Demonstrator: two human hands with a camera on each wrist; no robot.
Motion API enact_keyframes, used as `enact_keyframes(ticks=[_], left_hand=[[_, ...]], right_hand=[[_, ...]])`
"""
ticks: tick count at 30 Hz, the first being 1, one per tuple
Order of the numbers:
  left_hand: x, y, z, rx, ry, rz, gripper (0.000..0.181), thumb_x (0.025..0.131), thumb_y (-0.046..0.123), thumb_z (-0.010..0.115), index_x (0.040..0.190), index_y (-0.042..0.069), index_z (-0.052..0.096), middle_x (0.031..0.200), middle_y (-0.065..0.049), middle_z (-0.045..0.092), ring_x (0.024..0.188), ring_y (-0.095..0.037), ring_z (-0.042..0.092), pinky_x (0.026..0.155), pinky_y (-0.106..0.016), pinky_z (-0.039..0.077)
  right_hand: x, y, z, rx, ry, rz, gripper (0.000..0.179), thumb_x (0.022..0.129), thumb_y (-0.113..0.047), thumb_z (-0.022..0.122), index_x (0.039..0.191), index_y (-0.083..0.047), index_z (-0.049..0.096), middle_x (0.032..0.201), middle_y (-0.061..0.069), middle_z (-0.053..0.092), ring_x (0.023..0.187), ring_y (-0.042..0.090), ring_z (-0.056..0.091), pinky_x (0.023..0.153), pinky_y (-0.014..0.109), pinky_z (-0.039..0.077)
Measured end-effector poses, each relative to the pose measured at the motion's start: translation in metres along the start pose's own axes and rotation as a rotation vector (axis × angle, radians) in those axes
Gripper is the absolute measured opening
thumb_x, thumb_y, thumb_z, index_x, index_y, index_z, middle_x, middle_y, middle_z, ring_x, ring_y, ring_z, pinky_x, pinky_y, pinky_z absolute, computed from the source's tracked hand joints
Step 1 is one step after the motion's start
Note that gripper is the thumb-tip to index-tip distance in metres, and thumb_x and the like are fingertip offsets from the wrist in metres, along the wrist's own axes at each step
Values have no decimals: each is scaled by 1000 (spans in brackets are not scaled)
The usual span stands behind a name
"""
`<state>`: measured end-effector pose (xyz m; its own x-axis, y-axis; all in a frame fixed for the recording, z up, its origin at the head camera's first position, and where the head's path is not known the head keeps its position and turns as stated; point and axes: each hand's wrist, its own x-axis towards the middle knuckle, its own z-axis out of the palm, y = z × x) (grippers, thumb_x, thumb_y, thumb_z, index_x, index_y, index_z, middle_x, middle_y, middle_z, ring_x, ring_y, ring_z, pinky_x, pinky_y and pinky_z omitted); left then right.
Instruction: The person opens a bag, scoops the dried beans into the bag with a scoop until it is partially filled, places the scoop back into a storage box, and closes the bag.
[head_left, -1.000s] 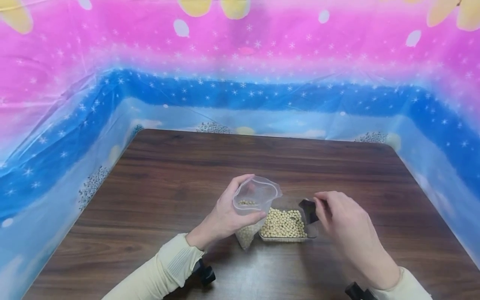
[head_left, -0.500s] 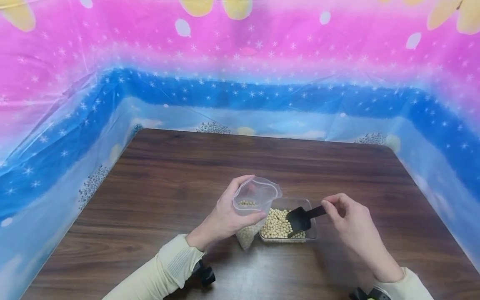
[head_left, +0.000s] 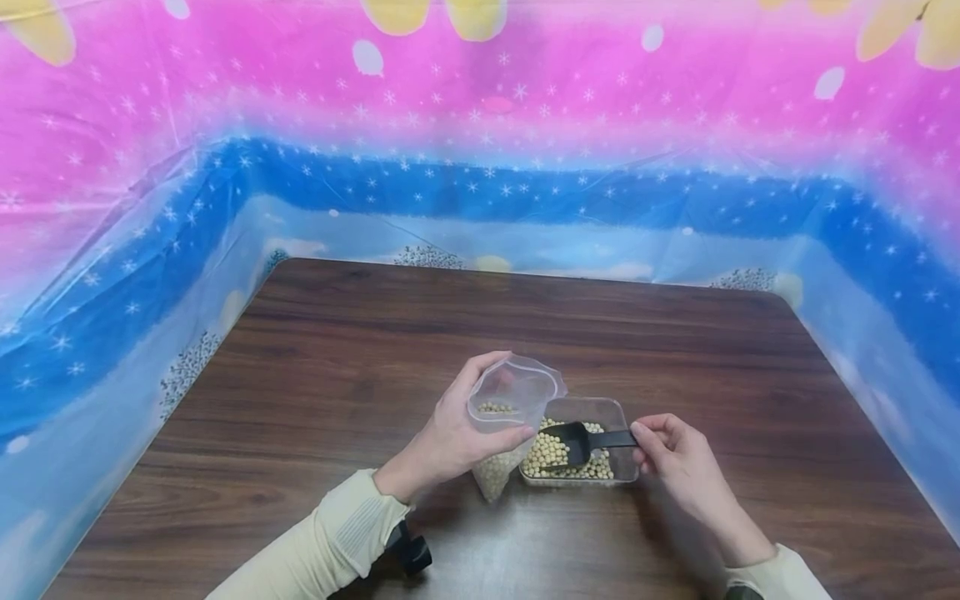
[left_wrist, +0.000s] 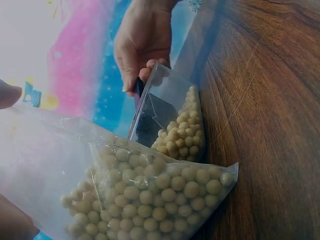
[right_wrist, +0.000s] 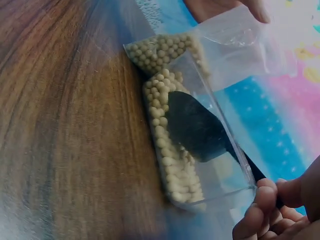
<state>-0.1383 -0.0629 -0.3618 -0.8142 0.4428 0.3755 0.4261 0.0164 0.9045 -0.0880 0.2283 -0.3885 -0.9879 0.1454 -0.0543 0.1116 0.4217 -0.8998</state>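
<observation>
My left hand (head_left: pixel 450 433) grips a clear plastic bag (left_wrist: pixel 135 185) near its top, thumb and fingers spreading the mouth wide. Soybean-like pale round beans (left_wrist: pixel 150 205) fill the bag's lower part, and its bottom corner points down at the table. Just right of it stands a clear rectangular container (head_left: pixel 626 417) partly filled with the same kind of beans (right_wrist: pixel 170 165). My right hand (head_left: pixel 686 467) pinches the handle end of a black scoop (head_left: pixel 576 443). The scoop's blade lies among the beans inside the container, the handle crossing over the right rim.
The dark wood-grain table (head_left: pixel 375 333) extends around the bag and container. A pink and blue patterned cloth (head_left: pixel 480 192) hangs behind and along its sides. A black wrist-strap piece (head_left: pixel 412 550) juts out beneath the left sleeve.
My right hand has turned and come lower, bringing the scoop from the container's right side leftward down into the beans. The left hand and bag have stayed nearly still.
</observation>
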Motion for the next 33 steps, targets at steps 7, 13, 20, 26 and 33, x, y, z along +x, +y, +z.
enact_keyframes(ticks=[7, 13, 20, 26, 33], left_hand=[[1, -1, -1, 39, -3, 10, 78, 76, 16, 84, 141, 19, 41, 123, -6, 55, 110, -26, 56, 96, -53, 43], [1, -1, -1, 40, -2, 1, 78, 76, 17, 84, 141, 21, 40, 123, -5, 55, 110, -26, 56, 96, -52, 43], [0, -1, -1, 35, -9, -3, 78, 77, 16, 83, 142, 20, 40, 123, -5, 55, 109, -26, 57, 96, -53, 43], [0, -1, -1, 17, -9, 13, 78, 76, 12, 83, 142, 16, 41, 123, -10, 55, 110, -29, 56, 97, -55, 42], [1, -1, -1, 35, -9, 19, 77, 77, 14, 83, 141, 16, 41, 122, -8, 56, 110, -26, 57, 97, -51, 43]], right_hand=[[6, 9, -4, 57, 15, 92, 28, 103, -16, 49, 112, 9, 51, 74, 5, 59, 61, 9, 53, 54, 22, 46], [10, 16, -9, 180, 24, 117, 27, 104, -17, 45, 112, 9, 48, 71, 1, 55, 59, 7, 50, 53, 20, 45], [10, 17, -21, 385, 7, 108, 26, 103, -24, 50, 106, 2, 51, 74, -2, 53, 63, 7, 48, 56, 20, 44], [8, -6, -41, 638, 15, 69, 23, 97, -29, 59, 101, -6, 57, 75, -4, 55, 64, 5, 50, 55, 19, 44], [3, -43, -59, 697, -6, -93, 22, 97, -26, 58, 106, -6, 58, 76, -2, 57, 66, 7, 51, 57, 20, 45]])
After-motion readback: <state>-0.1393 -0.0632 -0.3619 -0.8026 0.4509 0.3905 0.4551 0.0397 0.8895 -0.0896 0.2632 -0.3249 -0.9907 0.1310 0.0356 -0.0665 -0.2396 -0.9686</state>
